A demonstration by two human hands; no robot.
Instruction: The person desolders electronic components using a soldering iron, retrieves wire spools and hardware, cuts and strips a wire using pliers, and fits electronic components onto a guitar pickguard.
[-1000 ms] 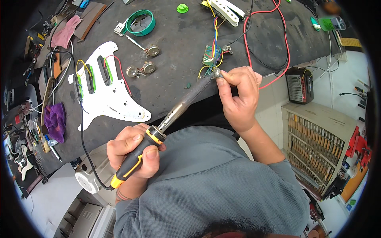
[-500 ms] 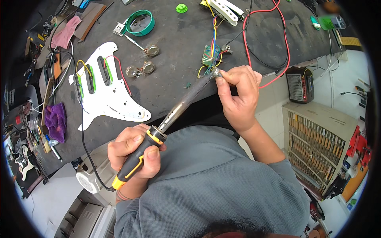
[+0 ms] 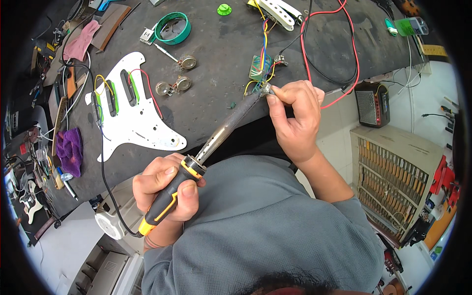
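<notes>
My left hand (image 3: pixel 151 186) is wrapped round the black-and-yellow handle of a soldering iron (image 3: pixel 222 132). The iron's long metal barrel slants up and to the right. At its far end, the tip meets a small metal part (image 3: pixel 266 89) that looks like a potentiometer. My right hand (image 3: pixel 299 117) pinches that part between thumb and forefinger, hiding some of it. Thin coloured wires run from around it to a small green circuit board (image 3: pixel 257 69) just beyond. Beside the board lies a small metal switch-like piece (image 3: pixel 280 60) with wires on it.
Left on the dark workbench (image 3: pixel 211 64) lies a white guitar pickguard (image 3: pixel 140 130). Beyond it are loose potentiometers (image 3: pixel 183 83), a green round dish (image 3: pixel 188 32) and a green knob (image 3: pixel 224 9). A white pickup (image 3: pixel 280 14) and a red cable (image 3: pixel 355 59) lie far right.
Hardly anything differs. Both hands keep their grips, and the iron's tip stays at the small metal part; the view shifts very slightly.
</notes>
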